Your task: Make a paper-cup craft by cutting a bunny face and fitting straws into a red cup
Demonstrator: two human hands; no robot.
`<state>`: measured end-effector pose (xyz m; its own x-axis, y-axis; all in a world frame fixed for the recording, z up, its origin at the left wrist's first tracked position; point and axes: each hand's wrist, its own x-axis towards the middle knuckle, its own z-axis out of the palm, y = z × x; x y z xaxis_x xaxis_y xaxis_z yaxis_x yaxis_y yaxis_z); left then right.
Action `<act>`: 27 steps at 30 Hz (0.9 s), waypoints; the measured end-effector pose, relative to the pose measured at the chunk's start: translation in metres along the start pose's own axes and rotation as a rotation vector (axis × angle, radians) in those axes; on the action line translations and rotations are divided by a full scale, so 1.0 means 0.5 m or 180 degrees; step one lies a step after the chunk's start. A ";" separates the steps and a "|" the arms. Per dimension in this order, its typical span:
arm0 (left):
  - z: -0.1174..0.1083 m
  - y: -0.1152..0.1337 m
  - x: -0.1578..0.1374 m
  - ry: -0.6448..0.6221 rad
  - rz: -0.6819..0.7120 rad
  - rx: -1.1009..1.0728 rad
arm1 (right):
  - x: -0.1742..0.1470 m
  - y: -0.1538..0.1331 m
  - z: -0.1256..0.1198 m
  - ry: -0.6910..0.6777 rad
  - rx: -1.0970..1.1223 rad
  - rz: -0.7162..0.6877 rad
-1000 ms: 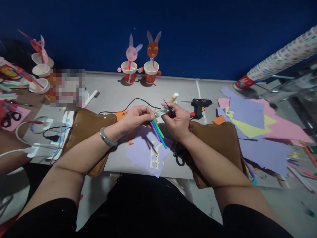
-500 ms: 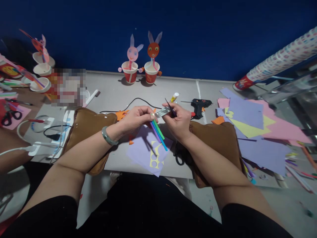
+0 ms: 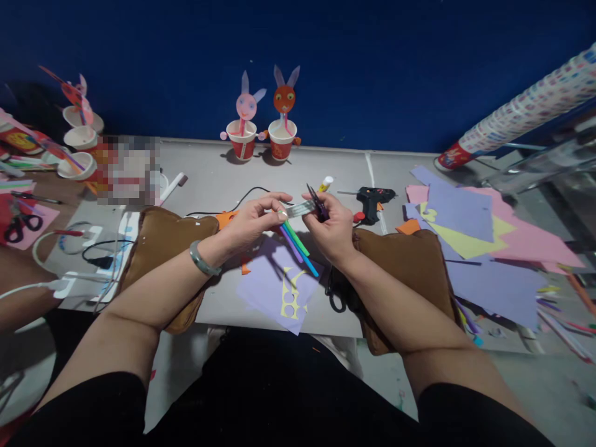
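My left hand (image 3: 263,218) is closed, pinching the upper ends of several thin straws (image 3: 298,242), green, blue and purple, which slant down to the right. A shiny, see-through strip (image 3: 300,209) stretches from my left fingertips to my right hand; its kind is hard to make out. My right hand (image 3: 331,225) is closed around small dark scissors (image 3: 317,202), blades pointing up and left. Below the hands, a purple paper sheet (image 3: 261,285) lies on the table with a yellow paper piece (image 3: 289,310) full of round holes.
Two rabbit-faced paper cups (image 3: 243,148) stand at the back. Right of my hands lie a black glue gun (image 3: 371,203) and a glue stick (image 3: 326,183). Brown cushions (image 3: 172,248) sit under both forearms. Coloured paper (image 3: 460,214) and a long cup stack (image 3: 512,115) are at right.
The strip between my hands now lies more level and shows more fully. Scissors and right hand have shifted slightly left. The straws remain in my left hand.
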<state>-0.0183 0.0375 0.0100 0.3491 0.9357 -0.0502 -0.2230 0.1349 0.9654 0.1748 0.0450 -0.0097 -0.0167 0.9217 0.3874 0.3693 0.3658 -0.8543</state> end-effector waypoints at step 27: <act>-0.006 -0.008 0.014 0.0422 0.0007 -0.0570 | 0.000 -0.013 0.015 -0.1320 0.1295 0.2049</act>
<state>-0.0178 0.0444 0.0049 0.2283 0.9692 -0.0927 -0.3857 0.1775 0.9054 0.1655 0.0434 -0.0069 -0.2855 0.9089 -0.3040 0.0637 -0.2985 -0.9523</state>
